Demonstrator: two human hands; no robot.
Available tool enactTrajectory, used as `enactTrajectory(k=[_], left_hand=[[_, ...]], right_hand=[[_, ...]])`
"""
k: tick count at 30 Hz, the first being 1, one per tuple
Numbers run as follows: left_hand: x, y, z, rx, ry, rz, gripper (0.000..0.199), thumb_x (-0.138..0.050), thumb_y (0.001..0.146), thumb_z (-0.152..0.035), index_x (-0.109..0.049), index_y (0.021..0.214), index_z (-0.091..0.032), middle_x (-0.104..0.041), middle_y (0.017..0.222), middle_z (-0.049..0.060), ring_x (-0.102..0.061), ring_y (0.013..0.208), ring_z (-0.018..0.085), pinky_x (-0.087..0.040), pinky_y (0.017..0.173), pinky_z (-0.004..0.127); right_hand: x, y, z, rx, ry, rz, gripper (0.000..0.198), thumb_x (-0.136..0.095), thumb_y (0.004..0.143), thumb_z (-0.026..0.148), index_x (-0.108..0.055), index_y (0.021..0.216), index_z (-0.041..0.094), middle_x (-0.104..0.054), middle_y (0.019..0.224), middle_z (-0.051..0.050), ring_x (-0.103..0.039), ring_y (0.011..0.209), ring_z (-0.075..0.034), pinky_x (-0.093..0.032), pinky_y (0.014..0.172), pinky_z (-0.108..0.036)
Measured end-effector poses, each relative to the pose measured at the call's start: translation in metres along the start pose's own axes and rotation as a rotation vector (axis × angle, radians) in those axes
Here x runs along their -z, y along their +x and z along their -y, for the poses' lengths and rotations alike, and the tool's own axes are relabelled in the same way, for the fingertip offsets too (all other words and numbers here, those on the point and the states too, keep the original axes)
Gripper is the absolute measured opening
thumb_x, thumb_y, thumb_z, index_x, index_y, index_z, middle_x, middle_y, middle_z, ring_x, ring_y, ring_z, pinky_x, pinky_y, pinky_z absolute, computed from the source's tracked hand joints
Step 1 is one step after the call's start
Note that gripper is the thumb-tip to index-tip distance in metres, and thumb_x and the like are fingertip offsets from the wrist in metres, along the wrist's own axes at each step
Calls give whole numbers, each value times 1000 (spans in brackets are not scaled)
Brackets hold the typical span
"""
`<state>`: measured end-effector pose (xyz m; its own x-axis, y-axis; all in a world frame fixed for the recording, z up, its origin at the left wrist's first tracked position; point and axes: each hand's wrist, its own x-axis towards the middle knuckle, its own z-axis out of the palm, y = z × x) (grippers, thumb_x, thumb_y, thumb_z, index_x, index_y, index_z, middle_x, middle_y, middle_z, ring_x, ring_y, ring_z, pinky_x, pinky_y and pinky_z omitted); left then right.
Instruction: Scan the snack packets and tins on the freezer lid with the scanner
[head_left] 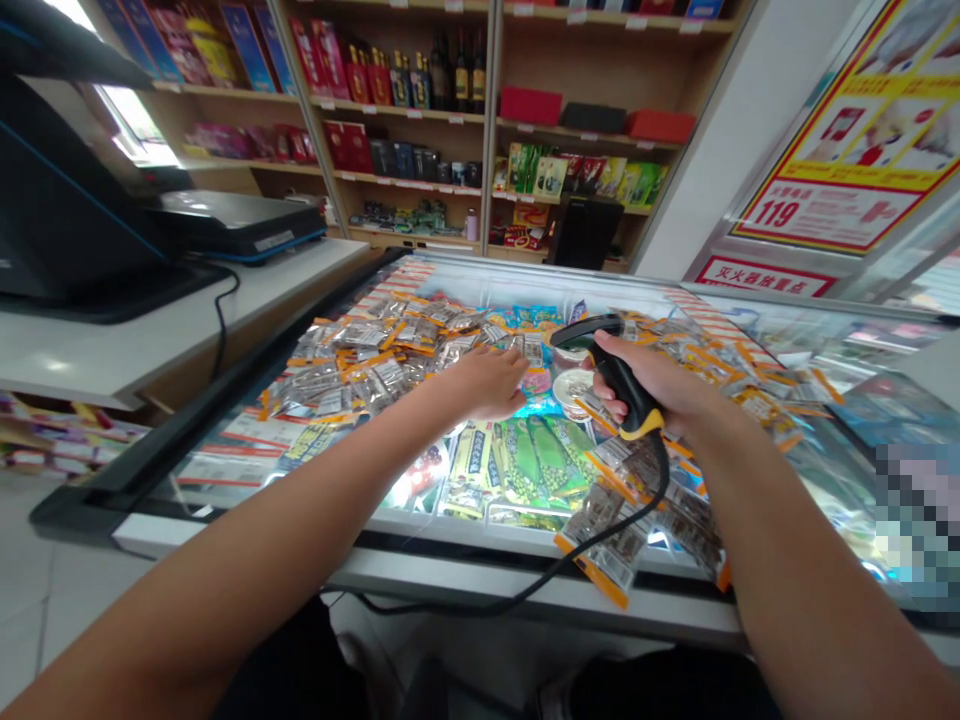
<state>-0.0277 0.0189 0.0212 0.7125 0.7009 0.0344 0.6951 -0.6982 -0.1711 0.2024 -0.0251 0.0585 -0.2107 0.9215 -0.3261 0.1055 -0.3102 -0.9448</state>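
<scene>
The handheld scanner [634, 395] sits inside your right hand [660, 375], fingers wrapped around its black-and-yellow grip, probably because that shape steadies the head as it tips forward and toward your left fingertips. Its cable [664, 470] drops from the butt below your right fingers and loops back toward you, with slack enough, it seems, for the hand to move freely.

Your left hand [491, 383] reaches palm-down, fingers loosely bent, over the packets [360, 360] heaped ahead and to their left; whether they pinch one, you can't tell from here. More orange-edged packets [720, 365] lie beyond and right of your right fingers, and others [611, 540] lie nearer you, below them.

All rest on the glass-topped freezer [420, 570] — its flat lid likely serving as a worktop — with green-wrapped goods [547, 455] showing under the glass, on your side of both hands' fingers.
</scene>
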Motion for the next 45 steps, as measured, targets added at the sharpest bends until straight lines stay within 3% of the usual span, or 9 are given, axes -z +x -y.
enactTrajectory(k=[8, 13, 22, 28, 32, 34, 39, 42, 45], left_hand=[[-8, 3, 9, 134, 75, -163, 63, -39, 98, -64, -53, 138, -18, -56, 138, 17, -48, 129, 37, -42, 100, 47], [-23, 10, 12, 21, 87, -218, 43, -41, 102, -44, -49, 140, -27, -53, 142, 9, -48, 129, 29, -38, 104, 42], [-26, 7, 30, 236, 175, -248, 31, -46, 96, -26, -60, 121, -12, -61, 123, 17, -49, 123, 32, -38, 103, 43], [-15, 10, 4, 83, 121, -360, 38, -52, 96, -31, -56, 128, -11, -48, 147, 19, -38, 140, 34, -28, 116, 47], [-14, 18, -36, -324, -84, -241, 56, -41, 103, -44, -32, 153, -20, -20, 167, 9, -25, 151, 26, -29, 118, 40], [-14, 18, -52, -376, -134, -164, 62, -36, 105, -49, -25, 157, -18, -16, 168, 10, -23, 153, 24, -27, 120, 39], [6, -1, -74, -236, -102, 16, 70, -34, 103, -57, -30, 156, -10, -30, 163, 17, -35, 147, 31, -34, 115, 45], [22, -18, -81, -50, -42, 57, 80, -40, 98, -65, -41, 150, -4, -46, 151, 24, -44, 140, 37, -38, 110, 48], [28, -25, -84, 114, -18, 112, 91, -43, 93, -72, -40, 150, -2, -47, 148, 28, -45, 138, 40, -39, 108, 48]], right_hand=[[2, -1, 6, 26, 67, -134, 38, -52, 95, 58, -50, 81, 23, -50, 58, 0, -45, 43, -13, -37, 38, -26], [8, -5, 8, 85, 105, -149, 35, -55, 93, 58, -53, 86, 24, -51, 61, 1, -45, 44, -13, -38, 39, -26], [28, -11, 21, 278, 272, -326, 34, -47, 95, 56, -56, 89, 24, -46, 61, 3, -43, 45, -12, -42, 44, -26], [35, -10, 20, 345, 332, -395, 35, -50, 93, 58, -57, 89, 24, -47, 60, 3, -44, 42, -12, -43, 41, -25], [32, -10, 20, 311, 312, -364, 35, -49, 94, 57, -58, 89, 24, -48, 60, 3, -44, 41, -11, -43, 39, -24], [31, -11, 20, 296, 299, -337, 34, -50, 94, 56, -58, 89, 23, -48, 60, 3, -45, 41, -11, -42, 38, -24], [28, -13, 17, 217, 217, -251, 33, -55, 92, 56, -58, 90, 23, -51, 60, 3, -47, 42, -11, -40, 37, -22], [24, -13, 16, 127, 178, -181, 33, -56, 92, 55, -58, 88, 22, -53, 60, 1, -46, 41, -11, -39, 35, -22], [17, -12, 13, 30, 113, -121, 37, -58, 91, 57, -58, 85, 21, -54, 59, 0, -46, 40, -11, -37, 33, -22]])
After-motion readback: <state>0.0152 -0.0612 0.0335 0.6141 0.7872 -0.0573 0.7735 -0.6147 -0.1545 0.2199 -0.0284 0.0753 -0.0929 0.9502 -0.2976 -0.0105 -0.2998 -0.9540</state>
